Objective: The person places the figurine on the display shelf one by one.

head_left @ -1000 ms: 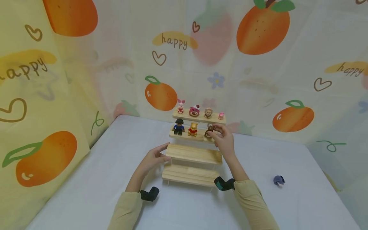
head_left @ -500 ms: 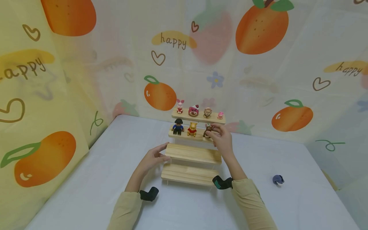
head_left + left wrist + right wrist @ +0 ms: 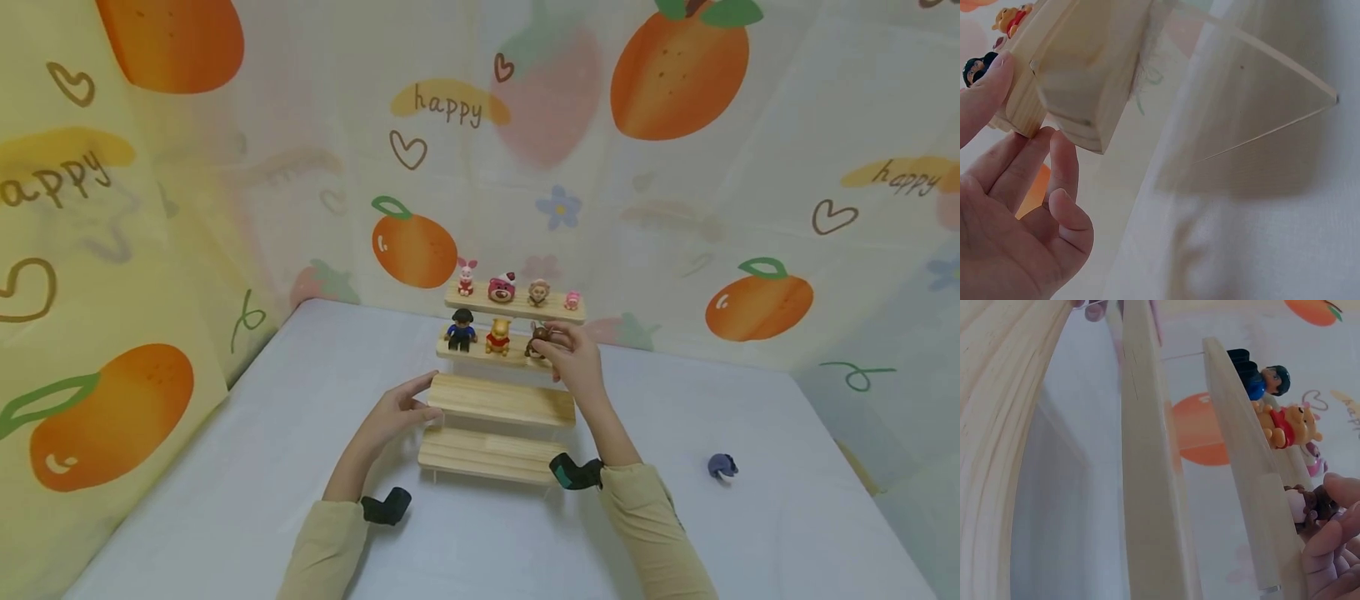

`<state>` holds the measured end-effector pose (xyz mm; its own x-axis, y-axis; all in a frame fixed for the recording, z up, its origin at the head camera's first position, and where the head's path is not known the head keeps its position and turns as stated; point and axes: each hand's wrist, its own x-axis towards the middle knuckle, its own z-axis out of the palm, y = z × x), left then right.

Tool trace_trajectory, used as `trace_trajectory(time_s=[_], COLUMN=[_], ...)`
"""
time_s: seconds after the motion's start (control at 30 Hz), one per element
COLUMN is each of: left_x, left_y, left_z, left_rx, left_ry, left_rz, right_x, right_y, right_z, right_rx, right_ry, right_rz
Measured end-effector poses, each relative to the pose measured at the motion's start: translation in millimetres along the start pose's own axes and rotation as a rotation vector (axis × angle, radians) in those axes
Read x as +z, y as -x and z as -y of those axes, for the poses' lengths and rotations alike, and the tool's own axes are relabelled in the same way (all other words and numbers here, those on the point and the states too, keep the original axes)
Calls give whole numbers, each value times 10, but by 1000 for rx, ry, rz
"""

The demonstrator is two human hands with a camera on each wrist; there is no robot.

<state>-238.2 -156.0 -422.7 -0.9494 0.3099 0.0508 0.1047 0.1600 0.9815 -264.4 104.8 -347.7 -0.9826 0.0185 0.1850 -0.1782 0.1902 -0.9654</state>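
Note:
My right hand (image 3: 582, 363) pinches a small brown toy figurine (image 3: 1300, 505) between thumb and fingers, at the right end of the second-highest board of a stepped wooden display stand (image 3: 501, 400). The figurine's pale belly shows in the right wrist view; fingers cover part of its head. Left of it on that board are a yellow bear figurine in a red shirt (image 3: 497, 337) and a dark-haired figurine in blue (image 3: 461, 331). At the stand's left side, my left hand (image 3: 393, 410) holds a board's end, thumb (image 3: 999, 76) above and fingertips against the lower edge.
Along the top board stand a pink rabbit-eared figurine (image 3: 466, 279), a magenta bear head (image 3: 502, 288), a beige-brown figurine (image 3: 538, 292) and a small pink one (image 3: 572, 300). A blue-grey figurine (image 3: 722, 466) lies on the white table at right. Fruit-print cloth (image 3: 675, 200) hangs behind.
The brown figurine looks more upright on its board, with the right hand still pinching it. My left hand keeps its place on the stand. The head view shifts slightly.

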Motion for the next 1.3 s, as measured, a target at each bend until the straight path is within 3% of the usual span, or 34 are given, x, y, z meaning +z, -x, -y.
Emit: trace_trajectory(time_s=[0.1, 0.3, 0.77, 1.0, 1.23, 1.3], left_x=[-5, -9, -6, -35, -42, -37], left_y=[0, -4, -6, -111, -143, -146], left_z=[-9, 19, 78, 308, 342, 324], left_rx=[-11, -2, -1, 7, 52, 42], left_ry=[-3, 2, 0, -18, -89, -84], left_rz=[-2, 1, -1, -21, -42, -35], right_x=[3, -32, -278, -556, -1348, -1545], right_y=[5, -96, 48, 187, -187, -201], right_z=[36, -201, -401, -440, -1753, -1923], right_rx=[18, -8, -76, -38, -107, -121], right_ry=[0, -23, -21, -60, -21, 24], right_rz=[11, 35, 24, -23, -176, -227])
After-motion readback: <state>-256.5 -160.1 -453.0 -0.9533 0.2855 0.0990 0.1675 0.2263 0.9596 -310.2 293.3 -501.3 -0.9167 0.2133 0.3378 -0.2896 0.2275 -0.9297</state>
